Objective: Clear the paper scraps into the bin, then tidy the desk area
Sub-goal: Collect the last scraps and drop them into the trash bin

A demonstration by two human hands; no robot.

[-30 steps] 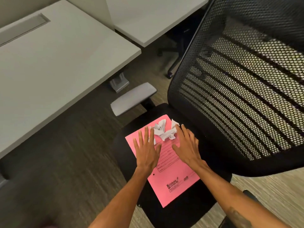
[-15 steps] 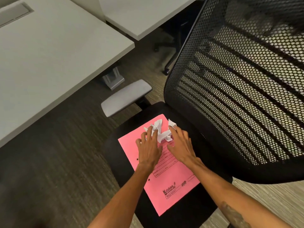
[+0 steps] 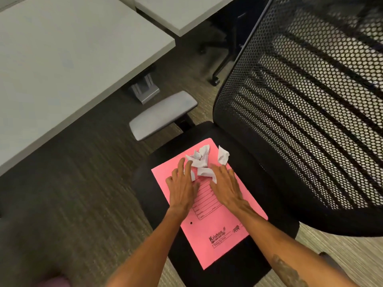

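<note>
A pink file folder (image 3: 215, 230) lies flat on the black seat (image 3: 257, 160) of an office chair. Several crumpled white paper scraps (image 3: 200, 160) sit in a loose pile on the folder's far end, and one scrap (image 3: 223, 155) lies slightly apart to the right. My left hand (image 3: 182, 187) rests palm down on the folder, its spread fingertips touching the pile's left side. On the right side, my right hand (image 3: 226, 187) lies palm down with its fingers against the scraps. Neither hand has closed around anything. No bin is in view.
The chair's black mesh backrest (image 3: 310, 100) rises close on the right, and its grey armrest (image 3: 163, 114) sticks out to the left. A grey desk (image 3: 68, 59) fills the upper left, with a second desk (image 3: 186, 11) behind it. Another chair's wheeled base (image 3: 217, 77) stands beyond on the carpet.
Both hands have slid forward along the folder and drawn closer together, pushing the scraps into a tighter pile. The camera has also moved nearer.
</note>
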